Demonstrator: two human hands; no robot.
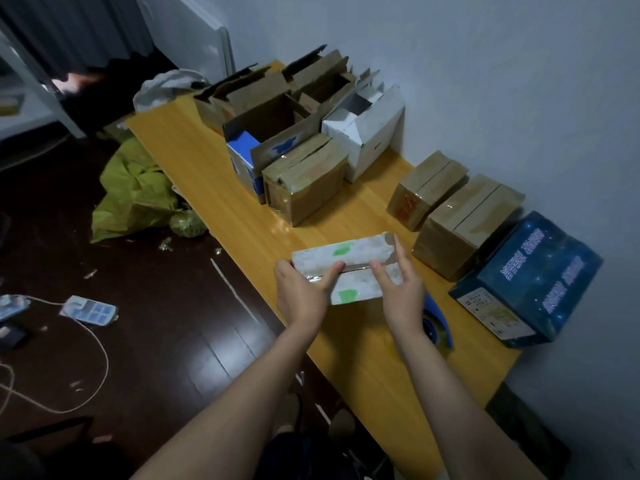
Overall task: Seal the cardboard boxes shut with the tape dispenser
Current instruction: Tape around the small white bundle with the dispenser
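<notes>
1. On the floor at the far left, a power strip and a crumpled green bag are lying beside the table.
2. Toward the table's far end, a cluster of open boxes is standing with flaps up, a tall white box among them. None of these looks sealed yet. Just in front, a brown box is showing glossy tape across its top, so it looks done.
3. The left hand is gripping the near left end of a flat white box, with the thumb lying over the top and the other fingers hidden underneath.
4. That box is sitting near the table's front edge, its centre seam gaping slightly. I judge it the one in progress.
5. The right hand is pressing on it with straight, spread fingers, thumb beside the seam.
6. The tape dispenser is lying on the table, partly hidden behind the right wrist, and neither hand is holding it.
7. Further right, two brown boxes are looking taped, and a blue starry box is lying closed. I cannot tell whether it is taped.
</notes>
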